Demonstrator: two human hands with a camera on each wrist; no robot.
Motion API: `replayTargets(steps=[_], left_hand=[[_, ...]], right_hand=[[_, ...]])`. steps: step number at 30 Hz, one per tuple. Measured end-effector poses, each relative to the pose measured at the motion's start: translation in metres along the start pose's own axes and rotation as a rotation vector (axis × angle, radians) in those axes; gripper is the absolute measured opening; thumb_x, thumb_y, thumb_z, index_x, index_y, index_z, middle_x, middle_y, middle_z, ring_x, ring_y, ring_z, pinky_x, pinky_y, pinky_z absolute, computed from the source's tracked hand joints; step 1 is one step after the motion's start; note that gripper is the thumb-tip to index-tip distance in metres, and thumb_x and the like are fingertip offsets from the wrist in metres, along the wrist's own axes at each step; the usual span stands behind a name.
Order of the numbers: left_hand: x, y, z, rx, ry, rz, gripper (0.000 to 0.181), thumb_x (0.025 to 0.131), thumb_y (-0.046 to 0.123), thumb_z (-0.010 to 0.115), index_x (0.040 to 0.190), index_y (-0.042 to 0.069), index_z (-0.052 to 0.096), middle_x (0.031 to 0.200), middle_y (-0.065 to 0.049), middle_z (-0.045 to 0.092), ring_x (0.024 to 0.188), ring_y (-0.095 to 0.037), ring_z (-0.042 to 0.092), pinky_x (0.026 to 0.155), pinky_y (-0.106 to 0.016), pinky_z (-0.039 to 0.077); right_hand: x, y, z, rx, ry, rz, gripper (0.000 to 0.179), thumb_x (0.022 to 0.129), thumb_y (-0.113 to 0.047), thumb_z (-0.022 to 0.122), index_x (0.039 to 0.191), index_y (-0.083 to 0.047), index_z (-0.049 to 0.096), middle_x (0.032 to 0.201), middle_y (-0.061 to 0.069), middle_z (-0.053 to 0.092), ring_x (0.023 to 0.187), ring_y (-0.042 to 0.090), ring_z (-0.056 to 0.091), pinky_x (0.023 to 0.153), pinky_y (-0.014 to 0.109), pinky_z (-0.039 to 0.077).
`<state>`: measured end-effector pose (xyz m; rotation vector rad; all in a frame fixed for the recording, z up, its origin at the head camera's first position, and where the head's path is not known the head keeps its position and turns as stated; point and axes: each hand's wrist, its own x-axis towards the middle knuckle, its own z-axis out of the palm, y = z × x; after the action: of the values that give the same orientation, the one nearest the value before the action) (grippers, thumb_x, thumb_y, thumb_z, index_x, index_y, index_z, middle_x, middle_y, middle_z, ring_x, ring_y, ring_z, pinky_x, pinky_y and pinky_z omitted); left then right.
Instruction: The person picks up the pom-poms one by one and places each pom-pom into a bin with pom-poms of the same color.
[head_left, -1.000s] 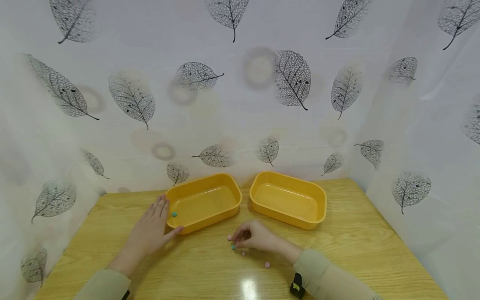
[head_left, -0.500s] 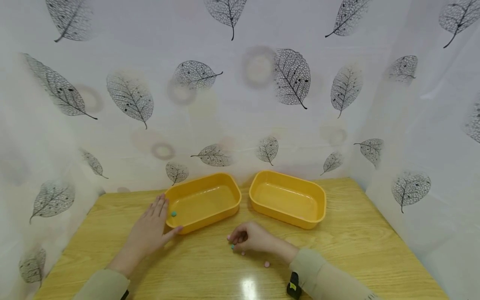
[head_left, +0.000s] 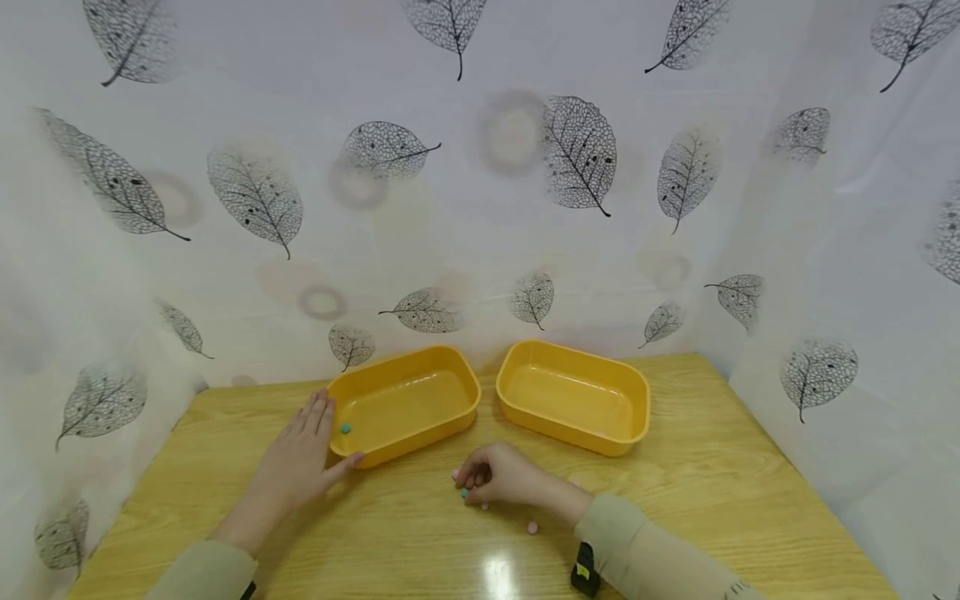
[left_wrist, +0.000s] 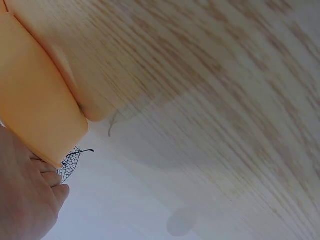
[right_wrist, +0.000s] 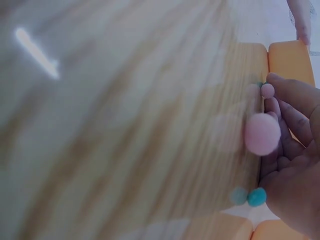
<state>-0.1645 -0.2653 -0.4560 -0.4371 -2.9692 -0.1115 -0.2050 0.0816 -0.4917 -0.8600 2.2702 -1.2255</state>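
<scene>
My left hand [head_left: 296,462] rests with straight fingers along the left end of the left yellow tray [head_left: 405,442], its thumb against the front wall. Inside that tray lies a teal pom-pom [head_left: 346,428]. In front of the trays my right hand [head_left: 504,475] pinches another teal pom-pom [head_left: 465,493] between thumb and index finger, low at the table. Just past its fingertips sits a pink pom-pom [head_left: 455,475]. A smaller pink pom-pom [head_left: 485,507] lies under the thumb, and one more pink pom-pom [head_left: 532,527] is nearer the wrist. The right wrist view also has a teal pom-pom [right_wrist: 257,196] beside the palm.
A second yellow tray [head_left: 562,429] stands at the back right, with a faint pink spot on its floor. Behind the wooden table [head_left: 712,500] hangs a white curtain [head_left: 465,208] with leaf prints. A black device [head_left: 585,571] sits at the right wrist.
My right hand has shifted slightly left, its thumb and index finger closing in around the teal pom-pom. The left hand stays on the tray, and the head view drifts a little.
</scene>
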Motion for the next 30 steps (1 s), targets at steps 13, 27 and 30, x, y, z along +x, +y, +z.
replayTargets(steps=[13, 27, 30], left_hand=[[-0.0001, -0.0019, 0.0027, 0.008, 0.008, 0.004, 0.102, 0.103, 0.065, 0.055, 0.157, -0.017, 0.032, 0.169, -0.036, 0.026, 0.158, -0.051, 0.028, 0.130, -0.060, 0.030], [0.0003, -0.0017, 0.0030, 0.009, 0.004, 0.003, 0.103, 0.103, 0.066, 0.054, 0.157, -0.018, 0.032, 0.168, -0.036, 0.026, 0.158, -0.052, 0.028, 0.130, -0.060, 0.029], [0.0003, -0.0015, 0.0033, 0.007, 0.003, 0.002, 0.103, 0.103, 0.066, 0.055, 0.157, -0.018, 0.032, 0.168, -0.036, 0.026, 0.158, -0.052, 0.027, 0.130, -0.060, 0.029]], right_hand=[[0.0011, -0.0024, 0.0025, -0.066, 0.021, -0.002, 0.012, 0.087, -0.003, 0.086, 0.096, -0.006, 0.080, 0.084, -0.001, 0.071, 0.072, -0.002, 0.059, 0.066, 0.014, 0.054], [0.0031, 0.0006, 0.0050, -0.098, 0.057, 0.010, 0.009, 0.087, -0.006, 0.087, 0.092, -0.010, 0.081, 0.079, -0.008, 0.069, 0.068, -0.005, 0.058, 0.065, 0.014, 0.052], [0.0033, 0.0010, 0.0051, -0.094, 0.060, 0.013, 0.008, 0.087, -0.006, 0.087, 0.092, -0.009, 0.081, 0.078, -0.008, 0.069, 0.067, -0.004, 0.058, 0.065, 0.014, 0.052]])
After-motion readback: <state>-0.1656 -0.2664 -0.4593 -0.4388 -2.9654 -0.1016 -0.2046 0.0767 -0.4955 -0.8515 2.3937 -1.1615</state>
